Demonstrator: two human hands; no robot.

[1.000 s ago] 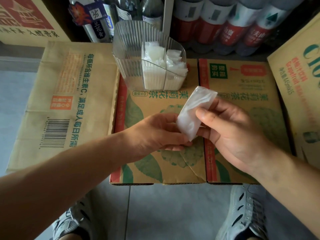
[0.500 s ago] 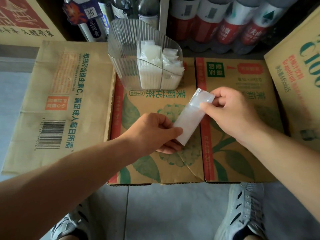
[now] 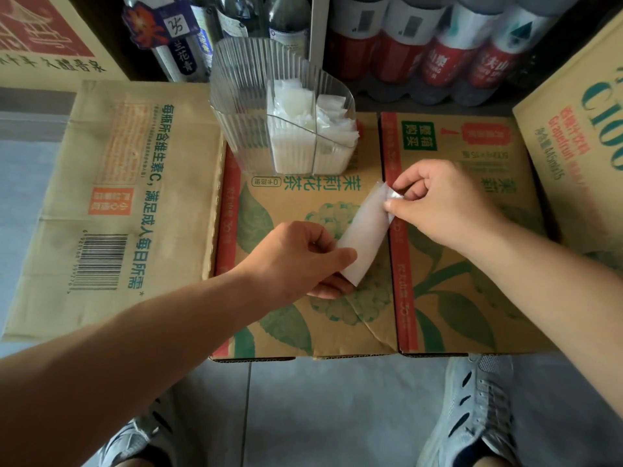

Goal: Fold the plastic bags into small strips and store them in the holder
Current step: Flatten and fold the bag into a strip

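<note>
Left hand: forearm came in from the lower left, low across the carton. Thumb lay on top, fingers curled beneath, pinching the near end of the bag strip.
Right hand: forearm came in from the lower right, wrist bent inward. Thumb and forefinger pinched the strip's far end, where the film was turned over on itself. Other fingers were curled in.
Strip position: spanned between both hands, on a diagonal from near-left to far-right, over the tea carton. Contact with the carton top could not be told.
Holder: stood upright at the far edge of the same carton, beyond the strip and apart from it.
Holder contents: folded bags stood on end toward its right side, either side of a thin partition.
Open room: a band of bare carton top lay between holder and hands. The seam with the second carton ran beneath the strip's far end. A flattened box lay to the left, bottles crowded behind.
Near edge: carton fronts ended just ahead of the shoes.
Materials: strip was translucent white film, long and narrow. Holder was clear, ribbed plastic with rounded walls. Cartons were brown corrugated card, printed in green and red, creased at the near corner. Floor was pale tile.
</note>
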